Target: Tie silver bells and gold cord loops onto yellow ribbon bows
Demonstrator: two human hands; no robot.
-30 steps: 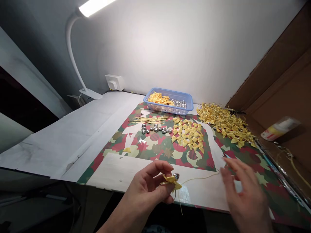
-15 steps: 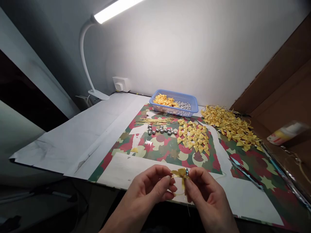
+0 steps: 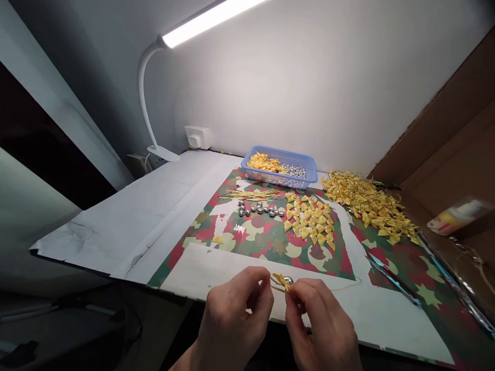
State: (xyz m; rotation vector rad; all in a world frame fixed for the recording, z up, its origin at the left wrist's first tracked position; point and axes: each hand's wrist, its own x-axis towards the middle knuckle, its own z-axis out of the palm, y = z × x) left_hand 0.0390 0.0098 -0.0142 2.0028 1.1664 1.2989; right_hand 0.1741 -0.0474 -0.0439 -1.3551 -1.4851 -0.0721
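Just above the front of the table, my right hand [image 3: 323, 319] pinches a yellow ribbon bow [image 3: 280, 279] at its right end. A shiny silver ball [image 3: 288, 280] sits against the bow, beside my right fingertips. My left hand [image 3: 238, 306] is closed in a pinch on the thin gold cord [image 3: 273, 280] that runs to the bow. Beyond my hands lie rows of yellow bows [image 3: 309, 219], a short line of silver balls [image 3: 260, 208] and a bundle of gold cords [image 3: 253, 195]. My fingers partly cover the bow and the cord.
A blue basket [image 3: 278, 181] with yellow bows and silver balls stands by the wall. At right are a heap of corded bows [image 3: 367, 203], tweezers [image 3: 394, 281], a bottle [image 3: 452, 219] and a cardboard box wall [image 3: 444, 154]. A lamp [image 3: 144, 98] stands back left.
Both hands have turned over so that their backs face me more. The bow has tilted, and the cord loop that hung below it no longer shows. The view has shifted slightly.
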